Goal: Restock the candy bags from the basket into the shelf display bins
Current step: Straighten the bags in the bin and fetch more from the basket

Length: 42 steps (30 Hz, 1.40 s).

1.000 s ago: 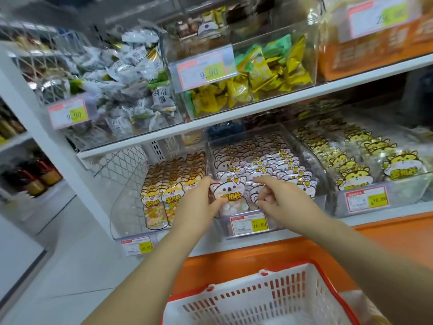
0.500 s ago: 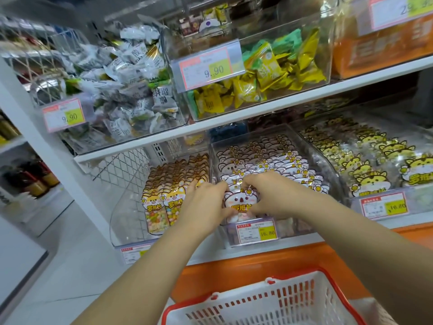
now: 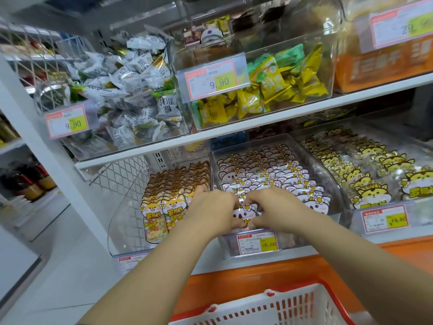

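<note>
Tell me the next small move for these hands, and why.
Probably press the koala bag down behind the front wall of the middle bin, then let go. The left hand and right hand both grip it at the row's front, just above the price tag, so it seems nearly placed.

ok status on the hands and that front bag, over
Left hand and right hand both gripping the front koala bag. Bag upright at the front of the middle bin. Rows of bags packed close behind it.
</note>
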{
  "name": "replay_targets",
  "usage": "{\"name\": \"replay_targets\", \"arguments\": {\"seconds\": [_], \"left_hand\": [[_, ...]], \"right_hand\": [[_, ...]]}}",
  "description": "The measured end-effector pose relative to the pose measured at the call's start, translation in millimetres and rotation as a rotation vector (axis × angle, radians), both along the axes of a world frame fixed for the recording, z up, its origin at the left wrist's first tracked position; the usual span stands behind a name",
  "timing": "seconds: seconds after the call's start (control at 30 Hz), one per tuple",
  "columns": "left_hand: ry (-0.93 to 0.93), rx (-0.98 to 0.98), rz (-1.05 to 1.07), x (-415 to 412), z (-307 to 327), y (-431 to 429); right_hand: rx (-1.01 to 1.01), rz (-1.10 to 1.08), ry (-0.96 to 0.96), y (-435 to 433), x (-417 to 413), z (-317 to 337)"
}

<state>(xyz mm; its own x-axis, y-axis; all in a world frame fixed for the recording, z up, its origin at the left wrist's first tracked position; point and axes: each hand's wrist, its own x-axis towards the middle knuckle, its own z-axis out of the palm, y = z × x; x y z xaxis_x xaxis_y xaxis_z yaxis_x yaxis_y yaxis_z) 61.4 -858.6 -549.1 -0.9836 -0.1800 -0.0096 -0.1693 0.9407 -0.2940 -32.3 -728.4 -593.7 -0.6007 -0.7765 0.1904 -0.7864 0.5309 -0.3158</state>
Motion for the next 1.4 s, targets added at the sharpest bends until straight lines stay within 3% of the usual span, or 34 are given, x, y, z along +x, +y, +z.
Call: {"name": "replay_targets", "arguments": {"seconds": [0.1, 0.2, 0.4, 0.6, 0.9, 1.17, 1.4], "left_hand": [[0.011, -0.086, -0.036, -6, 0, 5], [-0.002, -0.036, -0.037, -8, -6, 6], [-0.071, 0.062, -0.061, -9, -2, 3], [-0.14, 0.135, -0.091, -12, -1, -2], [-0.247, 0.12, -0.079, -26, -14, 4], [-0.257, 0.068, -0.082, -36, -26, 10], [-0.154, 0.064, -0.082, -19, -26, 5]], "right_hand": [[-0.096, -0.052, 0.038, -2, -1, -9], [-0.115, -0.072, 0.104, -2, 5, -15], [-0.05, -0.069, -0.093, 18, -2, 0], [0.2, -0.201, 0.137, 41, -6, 4], [0.095, -0.223, 0.134, 35, -8, -4], [0.111, -0.234, 0.145, 36, -4, -1], [0.108, -0.225, 0.165, 37, 0, -4]]}}
